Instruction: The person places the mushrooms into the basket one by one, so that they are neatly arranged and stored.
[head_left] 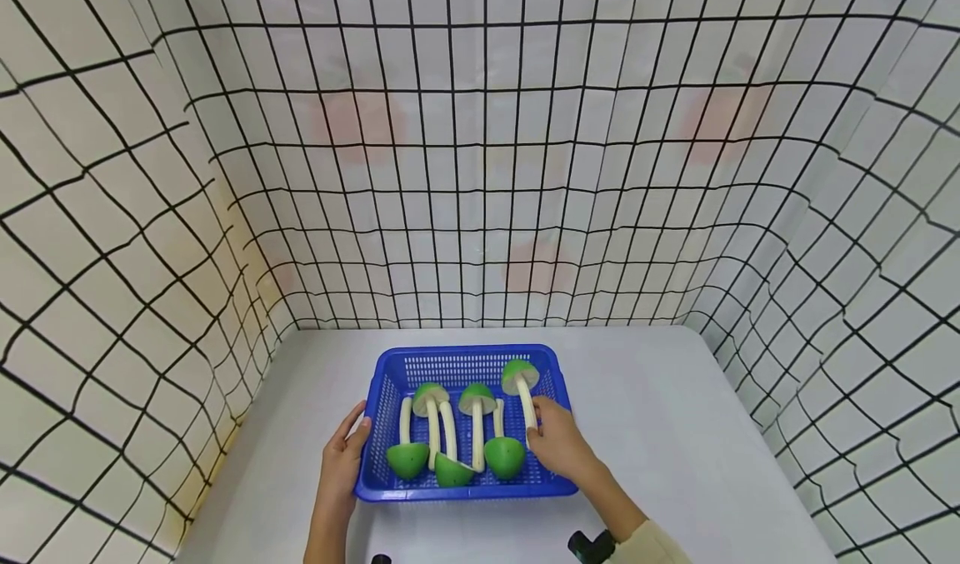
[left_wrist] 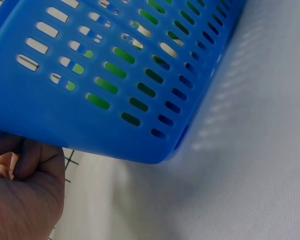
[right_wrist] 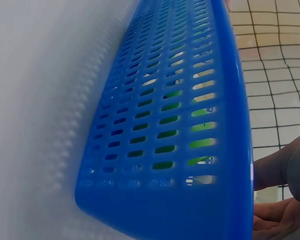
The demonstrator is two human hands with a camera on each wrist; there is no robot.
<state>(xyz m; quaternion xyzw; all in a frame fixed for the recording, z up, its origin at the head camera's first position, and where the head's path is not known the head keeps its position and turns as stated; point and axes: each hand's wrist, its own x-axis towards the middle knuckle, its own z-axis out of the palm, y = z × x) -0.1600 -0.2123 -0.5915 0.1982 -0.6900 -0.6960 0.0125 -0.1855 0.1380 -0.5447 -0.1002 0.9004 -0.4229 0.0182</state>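
A blue plastic basket [head_left: 465, 492] with slotted walls sits on the white table. Inside lie several toy mushrooms with green caps and long white stems. Some caps point to the far side, like one mushroom [head_left: 477, 431]; others, such as another mushroom [head_left: 505, 457], have the cap toward me. My right hand [head_left: 558, 439] pinches the stem of a mushroom [head_left: 521, 378] at the basket's right side, its cap toward the far wall. With curled fingers my left hand [head_left: 342, 461] grips the basket's left rim, also seen in the left wrist view. In the right wrist view, the basket wall hides the held mushroom.
White table surface [head_left: 645, 431] extends around the basket. Pale walls with a black grid [head_left: 480, 172] enclose the table at the back and both sides. A small black object [head_left: 381, 559] shows at the bottom edge of the head view.
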